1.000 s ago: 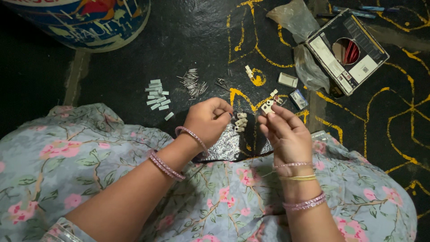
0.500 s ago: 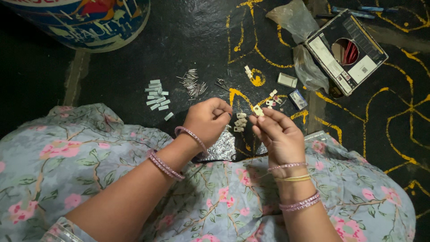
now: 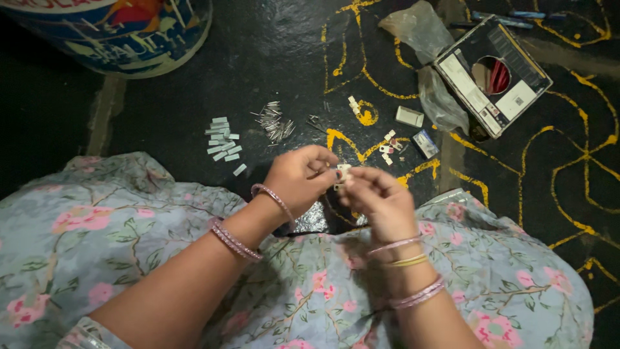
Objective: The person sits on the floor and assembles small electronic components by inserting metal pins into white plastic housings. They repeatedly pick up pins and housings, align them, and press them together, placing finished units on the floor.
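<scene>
Head view, only angle here. Both hands meeting at frame centre, just above the lap. Left hand (image 3: 300, 176) curled, fingertips pinched on something tiny, too small to make out. Right hand (image 3: 378, 197) also closed, fingertips pressed onto a small white part (image 3: 343, 170) held right between the two hands, over the dark floor (image 3: 271, 58). Looks like a little plastic clip or connector, can't tell more than that.

Up and left of the hands: a neat pile of pale blocks (image 3: 223, 143), then a scatter of metal pins (image 3: 274, 121) just right of it. Upper middle, a few more white bits (image 3: 389, 142) loose among the yellow floor lines, plus a small white box (image 3: 410, 116) and a tiny dark packet (image 3: 425, 143) near it. Upper right, an open carton (image 3: 493, 74) with red wires showing through its round window, crumpled plastic bag (image 3: 426, 39) touching its left side. Top left corner, the bottom of a painted drum (image 3: 123, 32). Floral dress (image 3: 97, 245) filling the whole lower frame, bangles on both wrists.

Stuff that could go sideways, just guessing: such a small part squeezed only by fingertips, easy to pop out and vanish into the folds of the dress or onto that dark patterned floor. Dim light, so a pin seated crooked could go unnoticed. Pins lying loose near the knee, one brush of fabric and scattered everywhere.
</scene>
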